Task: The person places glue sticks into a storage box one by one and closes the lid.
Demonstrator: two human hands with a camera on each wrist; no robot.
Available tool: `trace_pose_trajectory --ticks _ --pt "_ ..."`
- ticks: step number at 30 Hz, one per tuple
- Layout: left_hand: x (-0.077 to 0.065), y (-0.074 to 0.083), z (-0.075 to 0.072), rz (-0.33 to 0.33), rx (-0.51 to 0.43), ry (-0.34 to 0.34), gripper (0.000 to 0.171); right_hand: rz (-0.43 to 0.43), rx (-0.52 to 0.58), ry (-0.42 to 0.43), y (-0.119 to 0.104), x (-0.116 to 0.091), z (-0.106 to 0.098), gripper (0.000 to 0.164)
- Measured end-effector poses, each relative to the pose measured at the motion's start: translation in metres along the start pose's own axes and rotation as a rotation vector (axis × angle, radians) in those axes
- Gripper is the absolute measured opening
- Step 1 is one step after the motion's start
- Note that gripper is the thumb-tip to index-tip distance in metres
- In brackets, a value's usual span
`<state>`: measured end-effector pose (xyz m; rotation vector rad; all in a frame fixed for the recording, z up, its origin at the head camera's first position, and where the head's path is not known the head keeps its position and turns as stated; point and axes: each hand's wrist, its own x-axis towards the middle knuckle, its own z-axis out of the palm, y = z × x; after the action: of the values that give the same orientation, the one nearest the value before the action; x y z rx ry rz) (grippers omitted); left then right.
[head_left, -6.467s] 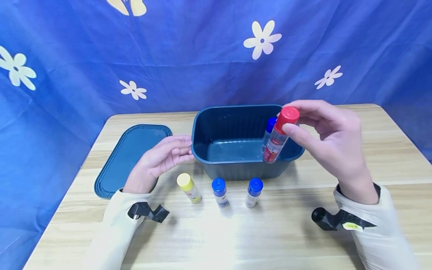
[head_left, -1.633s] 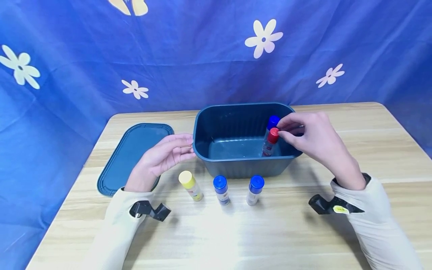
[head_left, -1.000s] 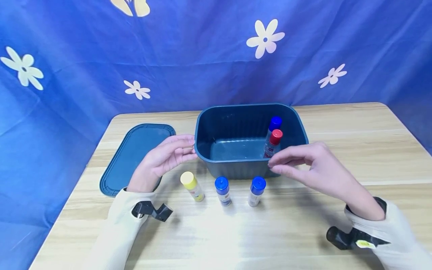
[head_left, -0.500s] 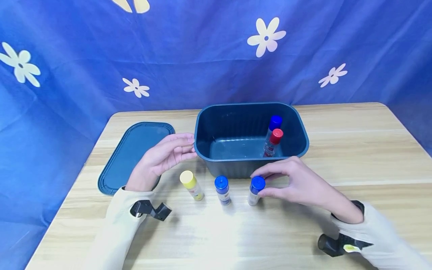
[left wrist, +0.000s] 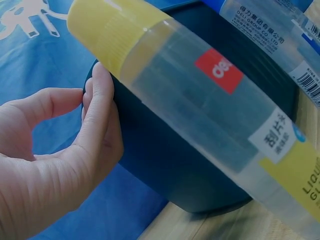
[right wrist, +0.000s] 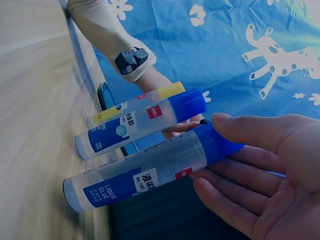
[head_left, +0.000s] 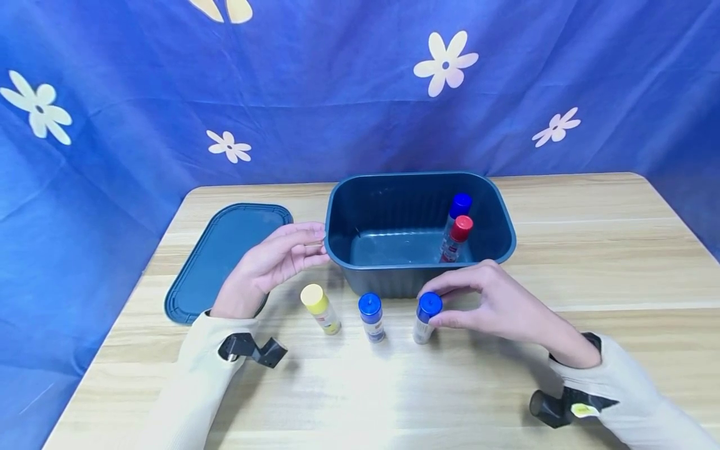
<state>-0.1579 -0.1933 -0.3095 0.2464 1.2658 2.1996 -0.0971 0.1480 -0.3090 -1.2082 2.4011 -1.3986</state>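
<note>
My right hand (head_left: 472, 300) pinches the blue cap of the rightmost liquid glue bottle (head_left: 422, 328), thumb on one side and fingers on the other. That bottle stands upright on the table. In the right wrist view, the thumb lies along its cap (right wrist: 217, 142). My left hand (head_left: 281, 256) touches the left end of a dark teal plastic bin (head_left: 388, 281), fingers against its outer wall just under the rim. A second blue-capped glue bottle (head_left: 372, 322) and a yellow-capped one (head_left: 323, 312) stand before the bin. Inside, at the right, are a red-capped bottle (head_left: 457, 237) and a blue-capped bottle (head_left: 459, 206).
A flat teal lid (head_left: 210, 262) lies on the wooden table (head_left: 360, 400) at the left, partly behind the left hand and forearm. Behind the table hangs a blue cloth (head_left: 337, 94) with white flowers. The yellow-capped bottle looms close before the left wrist camera.
The right hand has lowered the red-capped bottle into the bin, released it, and come down over the front wall to the rightmost blue-capped bottle. The left hand has stayed at the bin's end.
</note>
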Motion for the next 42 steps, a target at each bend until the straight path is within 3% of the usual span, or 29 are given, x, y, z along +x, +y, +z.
trace_pose_trajectory --ticks 6,17,42 --pt "-0.0011 0.0012 0.0003 -0.011 0.003 0.018 0.024 0.059 0.026 -0.043 0.0006 0.0016 0.0000 0.028" --pt "-0.0017 0.0002 -0.0012 0.003 -0.003 -0.014 0.025 0.117 0.016 -0.063 0.0014 0.0015 -0.0010 0.031" --pt "-0.0026 0.0003 -0.0004 0.006 -0.006 -0.007 0.026 0.083 0.022 -0.053 0.0025 0.0011 0.0005 0.030"
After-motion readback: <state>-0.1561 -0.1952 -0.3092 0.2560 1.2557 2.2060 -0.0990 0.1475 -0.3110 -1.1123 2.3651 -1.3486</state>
